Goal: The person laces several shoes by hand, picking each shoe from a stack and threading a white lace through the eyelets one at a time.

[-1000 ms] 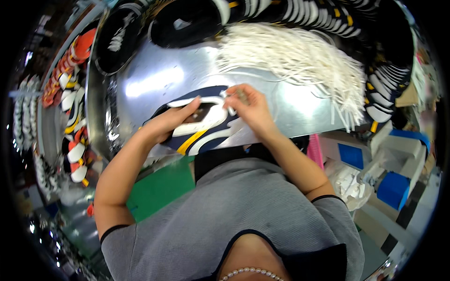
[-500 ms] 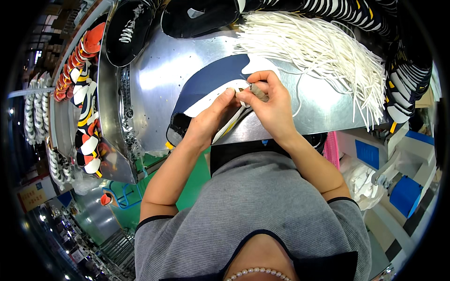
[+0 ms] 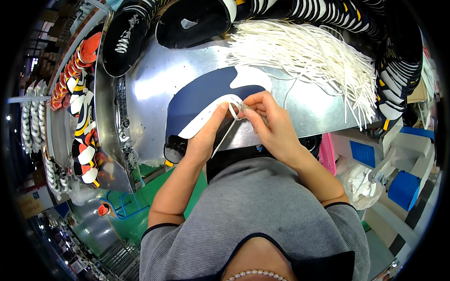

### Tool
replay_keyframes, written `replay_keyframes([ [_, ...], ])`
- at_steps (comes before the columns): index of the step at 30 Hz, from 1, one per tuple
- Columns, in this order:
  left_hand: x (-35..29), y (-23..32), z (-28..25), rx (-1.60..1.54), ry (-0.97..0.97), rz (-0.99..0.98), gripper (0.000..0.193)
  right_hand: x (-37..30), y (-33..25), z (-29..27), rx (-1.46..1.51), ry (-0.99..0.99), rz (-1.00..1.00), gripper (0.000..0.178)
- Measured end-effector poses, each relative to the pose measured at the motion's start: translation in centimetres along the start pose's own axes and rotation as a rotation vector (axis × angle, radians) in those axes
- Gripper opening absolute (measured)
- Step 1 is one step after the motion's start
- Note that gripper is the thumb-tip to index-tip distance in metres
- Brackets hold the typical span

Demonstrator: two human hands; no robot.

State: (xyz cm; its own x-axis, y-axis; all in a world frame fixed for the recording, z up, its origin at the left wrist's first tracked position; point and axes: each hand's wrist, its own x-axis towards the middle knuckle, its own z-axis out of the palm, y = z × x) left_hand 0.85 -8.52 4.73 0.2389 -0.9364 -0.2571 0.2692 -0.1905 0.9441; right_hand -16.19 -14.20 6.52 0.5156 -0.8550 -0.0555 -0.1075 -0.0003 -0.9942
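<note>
A navy and white shoe upper (image 3: 197,97) lies on its side on the metal table in front of me. My left hand (image 3: 205,136) grips it, the thumb pressed on the white eyelet strip and the fingers hidden underneath. A white shoelace (image 3: 225,135) loops out near the eyelets, one end hanging toward the table's near edge. My right hand (image 3: 273,125) pinches the lace beside the strip with thumb and forefinger. Something greyish shows under its curled fingers, too covered to make out clearly.
A big pile of white laces (image 3: 309,65) spreads across the back right of the metal table (image 3: 152,100). Rows of black and white shoe uppers (image 3: 396,86) line the far and right edges. Orange and white uppers (image 3: 86,105) stand on the left rack. A pink basket (image 3: 327,154) is below right.
The handled tool that stuck out of my right hand is no longer plainly visible. A loop of lace now shows between my hands. In the picture, the table and upper sit slightly lower and further left.
</note>
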Motion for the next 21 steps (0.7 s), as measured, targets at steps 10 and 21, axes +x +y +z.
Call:
replay_keyframes([
  [10, 0.0, 1.3, 1.2, 0.493, 0.006, 0.055, 0.034, 0.8, 0.7, -1.9, -0.237, -0.002, -0.173, 0.01],
  [21, 2.2, -2.8, -3.6, 0.249, -0.144, -0.206, 0.047, 4.5, 1.9, -1.2, -0.787, -0.178, -0.206, 0.023],
])
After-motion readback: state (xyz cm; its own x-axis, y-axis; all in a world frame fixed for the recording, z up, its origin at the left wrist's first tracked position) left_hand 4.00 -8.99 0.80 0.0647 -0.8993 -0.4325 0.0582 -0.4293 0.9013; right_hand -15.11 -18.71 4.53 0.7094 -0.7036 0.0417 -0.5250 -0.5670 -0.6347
